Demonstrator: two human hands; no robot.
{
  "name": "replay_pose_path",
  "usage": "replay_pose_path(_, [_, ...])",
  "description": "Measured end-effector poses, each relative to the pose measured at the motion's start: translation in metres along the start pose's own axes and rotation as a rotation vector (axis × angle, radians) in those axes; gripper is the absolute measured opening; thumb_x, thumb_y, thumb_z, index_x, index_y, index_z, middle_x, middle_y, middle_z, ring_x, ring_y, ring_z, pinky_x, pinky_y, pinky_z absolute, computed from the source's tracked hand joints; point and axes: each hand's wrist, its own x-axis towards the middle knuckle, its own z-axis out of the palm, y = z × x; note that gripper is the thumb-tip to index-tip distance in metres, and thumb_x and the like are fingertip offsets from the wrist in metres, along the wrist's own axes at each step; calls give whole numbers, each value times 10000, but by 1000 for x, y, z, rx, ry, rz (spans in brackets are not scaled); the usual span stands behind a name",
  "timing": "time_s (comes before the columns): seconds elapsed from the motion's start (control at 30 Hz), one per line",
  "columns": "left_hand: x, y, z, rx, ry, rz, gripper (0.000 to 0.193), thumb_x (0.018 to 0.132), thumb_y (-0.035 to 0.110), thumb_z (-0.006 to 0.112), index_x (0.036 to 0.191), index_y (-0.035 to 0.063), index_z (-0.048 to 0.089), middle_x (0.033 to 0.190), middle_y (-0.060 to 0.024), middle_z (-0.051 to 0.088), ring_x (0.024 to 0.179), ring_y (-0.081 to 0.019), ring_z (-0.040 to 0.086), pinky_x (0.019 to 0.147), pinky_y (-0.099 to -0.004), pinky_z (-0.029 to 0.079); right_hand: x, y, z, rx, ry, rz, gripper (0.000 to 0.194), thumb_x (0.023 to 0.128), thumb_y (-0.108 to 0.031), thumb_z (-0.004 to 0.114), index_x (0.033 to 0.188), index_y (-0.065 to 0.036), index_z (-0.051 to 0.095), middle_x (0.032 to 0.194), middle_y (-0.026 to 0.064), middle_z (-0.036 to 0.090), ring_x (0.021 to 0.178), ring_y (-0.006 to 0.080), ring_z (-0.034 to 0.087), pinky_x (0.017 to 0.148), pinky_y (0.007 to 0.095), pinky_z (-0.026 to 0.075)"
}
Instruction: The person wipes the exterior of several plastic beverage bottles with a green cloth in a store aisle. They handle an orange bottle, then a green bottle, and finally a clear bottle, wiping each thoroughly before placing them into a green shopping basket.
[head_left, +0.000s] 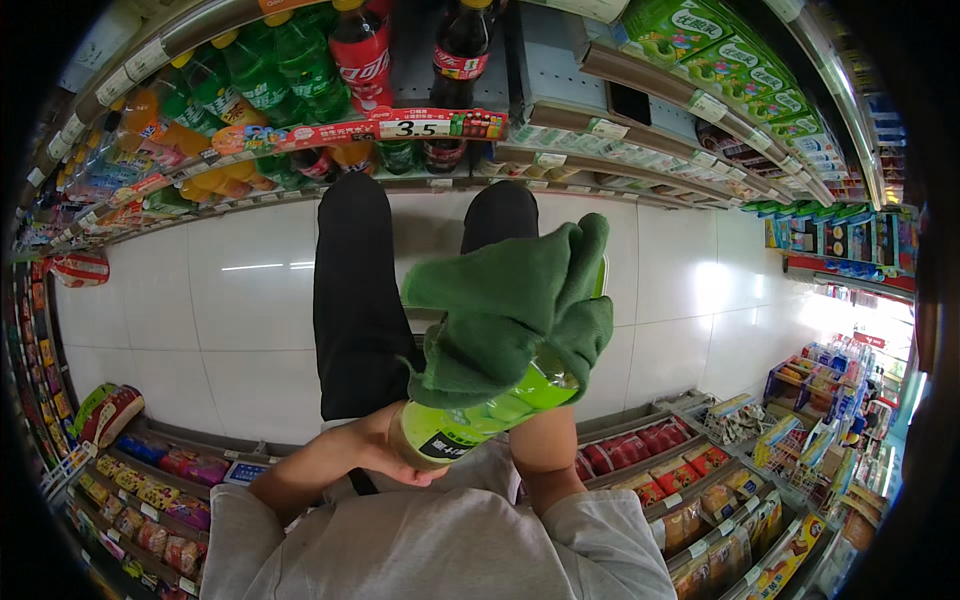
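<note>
My left hand (397, 450) is closed around the base of a plastic drink bottle (480, 420) with a bright green label, tilted with its upper end towards the right. A dark green cloth (502, 315) drapes over the bottle's upper end and hides it. My right forearm (544, 442) reaches up behind the bottle to the cloth. Cloth and bottle cover my right hand, so its fingers cannot be seen. A light green rim shows just past the cloth's right edge.
Before me, a shelf holds green soda bottles (300, 67), a cola bottle (461, 56) and a dark phone (628, 103). Green drink cartons (720, 60) stand at the upper right. Packaged snacks (697, 465) fill shelves behind me. My knees are bent over the tiled floor (255, 300).
</note>
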Motion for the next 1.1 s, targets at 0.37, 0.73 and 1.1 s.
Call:
replay_pose_path(0.37, [-12, 4, -3, 690, 205, 479, 596, 740, -71, 755, 1271, 5, 495, 1101, -87, 619, 978, -172, 606, 841, -330, 495, -8, 0, -9, -259, 79, -1, 578, 874, -231, 684, 1362, -15, 460, 1242, 147, 587, 1095, 273, 602, 926, 412, 513])
replay_pose_path(0.73, [-6, 23, 12, 1549, 957, 1027, 647, 699, 31, 827, 1240, -15, 475, 1063, -136, 663, 947, -201, 663, 841, -315, 510, -33, 27, -23, -234, 229, 120, 484, 911, -131, 647, 1345, -11, 466, 1267, 103, 573, 1101, 202, 588, 936, 337, 511])
replay_pose_path(1.1, [-43, 68, 26, 2332, 1076, 1375, 636, 621, 142, 865, 1161, 18, 552, 904, -120, 684, 696, -244, 670, 603, -327, 502, -13, -12, -13, -382, 47, -62, 365, 964, -185, 583, 1279, -15, 517, 1212, 111, 599, 1034, 192, 604, 927, 333, 518])
